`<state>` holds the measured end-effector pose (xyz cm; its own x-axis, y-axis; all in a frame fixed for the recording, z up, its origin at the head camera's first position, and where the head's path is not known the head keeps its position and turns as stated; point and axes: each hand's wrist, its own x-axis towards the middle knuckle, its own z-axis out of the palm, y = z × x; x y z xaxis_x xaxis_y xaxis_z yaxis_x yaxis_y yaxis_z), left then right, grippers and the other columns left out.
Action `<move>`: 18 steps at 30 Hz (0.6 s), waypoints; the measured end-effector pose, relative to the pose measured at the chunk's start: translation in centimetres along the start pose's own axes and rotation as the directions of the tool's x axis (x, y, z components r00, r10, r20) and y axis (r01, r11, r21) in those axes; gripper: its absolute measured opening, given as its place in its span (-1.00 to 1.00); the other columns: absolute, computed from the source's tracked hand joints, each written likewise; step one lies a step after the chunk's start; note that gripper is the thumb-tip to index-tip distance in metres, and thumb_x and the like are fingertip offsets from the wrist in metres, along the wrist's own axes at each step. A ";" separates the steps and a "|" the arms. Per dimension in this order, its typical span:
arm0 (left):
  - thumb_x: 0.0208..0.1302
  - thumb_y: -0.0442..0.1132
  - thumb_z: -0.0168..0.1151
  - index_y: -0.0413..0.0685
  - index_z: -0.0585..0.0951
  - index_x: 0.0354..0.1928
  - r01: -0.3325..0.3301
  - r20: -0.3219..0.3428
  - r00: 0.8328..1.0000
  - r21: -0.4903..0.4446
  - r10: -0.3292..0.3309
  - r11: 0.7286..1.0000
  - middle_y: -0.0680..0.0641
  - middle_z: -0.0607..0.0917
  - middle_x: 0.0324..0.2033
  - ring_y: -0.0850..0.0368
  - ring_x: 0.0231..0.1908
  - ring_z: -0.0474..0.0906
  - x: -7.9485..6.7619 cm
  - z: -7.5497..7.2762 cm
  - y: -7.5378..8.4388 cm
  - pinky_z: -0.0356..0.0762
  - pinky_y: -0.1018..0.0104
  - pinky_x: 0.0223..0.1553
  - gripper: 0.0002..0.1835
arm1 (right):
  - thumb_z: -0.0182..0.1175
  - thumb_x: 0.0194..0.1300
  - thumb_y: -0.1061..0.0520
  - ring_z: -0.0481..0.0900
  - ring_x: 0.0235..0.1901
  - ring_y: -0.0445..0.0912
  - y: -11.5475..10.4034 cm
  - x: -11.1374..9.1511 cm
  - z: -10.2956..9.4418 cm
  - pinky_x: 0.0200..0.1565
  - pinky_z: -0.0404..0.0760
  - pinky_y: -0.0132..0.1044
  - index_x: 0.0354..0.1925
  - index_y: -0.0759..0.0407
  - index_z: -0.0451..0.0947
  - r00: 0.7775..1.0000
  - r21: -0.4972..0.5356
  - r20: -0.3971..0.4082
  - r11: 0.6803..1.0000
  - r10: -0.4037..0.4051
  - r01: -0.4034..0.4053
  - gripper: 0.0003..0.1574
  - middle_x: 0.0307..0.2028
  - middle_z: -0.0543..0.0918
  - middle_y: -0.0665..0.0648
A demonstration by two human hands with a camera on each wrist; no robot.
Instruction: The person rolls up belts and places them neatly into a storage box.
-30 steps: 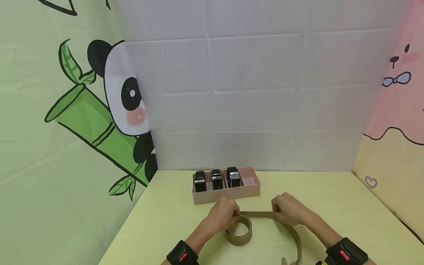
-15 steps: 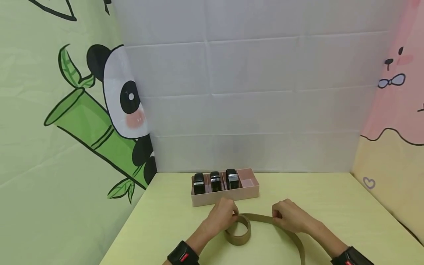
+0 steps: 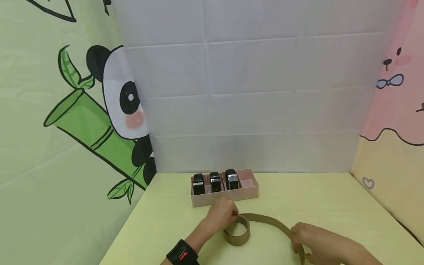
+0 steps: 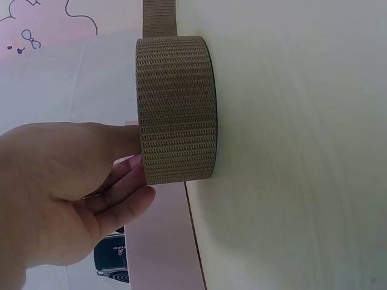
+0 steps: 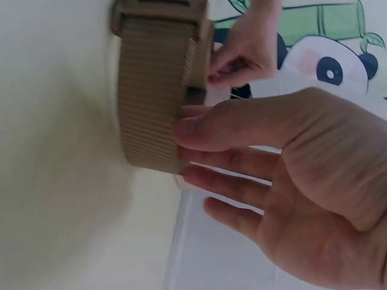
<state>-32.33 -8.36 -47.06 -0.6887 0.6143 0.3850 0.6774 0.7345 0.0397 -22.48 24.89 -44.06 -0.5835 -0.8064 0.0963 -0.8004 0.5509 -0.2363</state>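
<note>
A tan webbing belt [image 3: 236, 241] stands on edge on the table, coiled at one end, with its loose length curving right and toward me. My left hand [image 3: 220, 214] pinches the coil's far rim; in the left wrist view the thumb goes behind the ribbed coil [image 4: 176, 112]. Farther right, my right hand [image 3: 326, 243] holds the loose stretch between thumb and fingers. The right wrist view has the thumb at the edge of the webbing [image 5: 151, 90], near a brown buckle [image 5: 160, 8]. In the head view the buckle end lies out of frame.
Behind the left hand sits a pink divided box [image 3: 225, 197] with black-buckled rolled belts [image 3: 215, 182] in several compartments; its right compartment is bare. A pale yellow table [image 3: 159, 217] meets a grey-white cloth backdrop [image 3: 251, 110] at the back.
My right hand has slid along the belt to the right and toward me, its fingers less tightly curled. My left hand stays at the coil. The view has tilted slightly.
</note>
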 end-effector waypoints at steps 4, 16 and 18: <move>0.03 -0.20 0.57 0.16 0.86 -0.53 -0.007 0.001 1.000 0.007 0.007 1.000 0.22 0.78 -0.57 0.37 -0.55 0.54 0.0 -0.1 -0.1 0.42 0.51 -0.53 -0.93 | 0.53 -0.12 0.27 0.41 -0.25 -0.35 -0.5 0.5 1.5 -0.26 0.52 -0.47 -0.49 -0.26 0.71 0.989 -0.088 -0.098 0.990 -0.114 0.106 -0.62 -0.35 0.56 -0.31; 0.04 -0.20 0.54 0.17 0.78 -0.69 0.008 0.068 0.998 0.031 -0.011 0.999 0.25 0.66 -0.73 0.37 -0.65 0.42 0.3 -0.8 0.8 0.33 0.49 -0.59 -0.78 | 0.48 0.10 0.22 0.35 -0.50 -0.52 -5.5 10.3 6.1 -0.45 0.29 -0.75 -0.48 -0.08 0.72 0.938 -0.043 -0.212 0.962 -0.273 0.270 -0.81 -0.53 0.55 -0.23; 0.02 -0.23 0.54 0.18 0.75 -0.74 0.004 0.062 0.998 0.036 -0.006 0.999 0.26 0.62 -0.76 0.38 -0.68 0.37 0.3 -0.8 0.8 0.29 0.52 -0.62 -0.75 | 0.48 0.11 0.22 0.33 -0.50 -0.49 -6.3 12.0 6.8 -0.46 0.26 -0.74 -0.47 -0.05 0.72 0.935 -0.077 -0.233 0.964 -0.266 0.255 -0.83 -0.53 0.56 -0.21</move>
<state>-31.77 -7.77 -46.12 -0.7076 0.6266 0.3266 0.6649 0.7469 0.0078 -23.46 10.32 -48.00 -0.3651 -0.8506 0.3785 -0.9308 0.3420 -0.1292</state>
